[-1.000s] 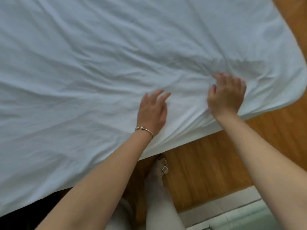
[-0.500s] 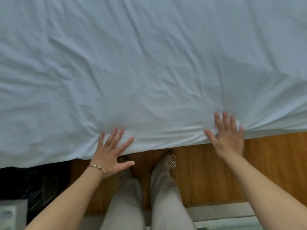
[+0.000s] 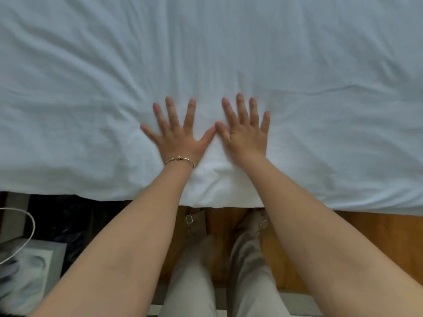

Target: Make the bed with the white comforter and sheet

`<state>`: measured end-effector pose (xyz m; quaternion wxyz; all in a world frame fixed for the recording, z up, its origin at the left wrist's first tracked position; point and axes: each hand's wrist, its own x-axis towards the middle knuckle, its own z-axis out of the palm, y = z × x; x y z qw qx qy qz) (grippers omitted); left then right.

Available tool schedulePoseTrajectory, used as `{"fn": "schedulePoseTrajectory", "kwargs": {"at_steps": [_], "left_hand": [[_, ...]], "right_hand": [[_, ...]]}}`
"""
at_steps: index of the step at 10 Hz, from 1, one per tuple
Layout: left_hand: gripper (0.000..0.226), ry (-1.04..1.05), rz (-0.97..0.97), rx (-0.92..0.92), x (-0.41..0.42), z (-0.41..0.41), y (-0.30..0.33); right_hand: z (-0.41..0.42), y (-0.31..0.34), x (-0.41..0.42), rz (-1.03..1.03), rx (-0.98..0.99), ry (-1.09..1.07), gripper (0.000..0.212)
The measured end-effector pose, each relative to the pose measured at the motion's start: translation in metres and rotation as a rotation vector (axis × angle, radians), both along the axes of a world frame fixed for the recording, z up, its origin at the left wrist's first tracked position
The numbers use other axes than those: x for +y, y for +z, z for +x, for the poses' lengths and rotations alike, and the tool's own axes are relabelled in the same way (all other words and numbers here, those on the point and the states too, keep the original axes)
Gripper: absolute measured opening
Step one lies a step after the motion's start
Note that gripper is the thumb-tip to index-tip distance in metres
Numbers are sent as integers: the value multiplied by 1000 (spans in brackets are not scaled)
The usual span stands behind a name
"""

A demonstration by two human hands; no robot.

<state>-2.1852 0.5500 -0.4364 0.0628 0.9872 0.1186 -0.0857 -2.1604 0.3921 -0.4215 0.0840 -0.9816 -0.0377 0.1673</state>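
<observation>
Nearest us, at 6 o'clock, our legs stand on the wooden floor (image 3: 357,243), right up against the bed's edge, which is good: standing close lets us lean our weight over the work instead of reaching. At 8 o'clock a white cord (image 3: 27,236) loops over some clutter beside the bed (nothing we need now, but we should not catch a foot in it).

Just beyond, the hem of the white sheet (image 3: 91,179) hangs over the mattress edge from 9 to 3 o'clock. It looks fairly even along its length, so we judge the covering is placed and the step in hand is smoothing.

In the middle, our left hand (image 3: 180,136), with a thin bracelet (image 3: 180,160) at the wrist, and our right hand (image 3: 246,133) lie flat on the cloth, palms down, fingers straight and spread, gripping nothing. They sit side by side, thumbs touching or all but touching.

To do this well we would press lightly and sweep the two hands apart, toward 9 and 3 o'clock, pushing slack outward to the edges and not bunching it ahead of the fingers.

Farther off, from 10 to 2 o'clock, creases fan out from the hands and shallow wrinkles cover the far cloth. Those likely need a second pass, perhaps a tug at the hem. Whether this white layer is sheet or comforter we cannot tell.
</observation>
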Motion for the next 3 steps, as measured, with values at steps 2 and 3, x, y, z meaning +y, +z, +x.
{"fn": "schedulePoseTrajectory", "kwargs": {"at_steps": [2,3], "left_hand": [[97,-198,26,343,23,-28,30],[106,-278,-16,582,24,-57,53]], "right_hand": [[-49,24,-25,-84,279,26,81],[-80,52,-36,-125,402,70,96]]}}
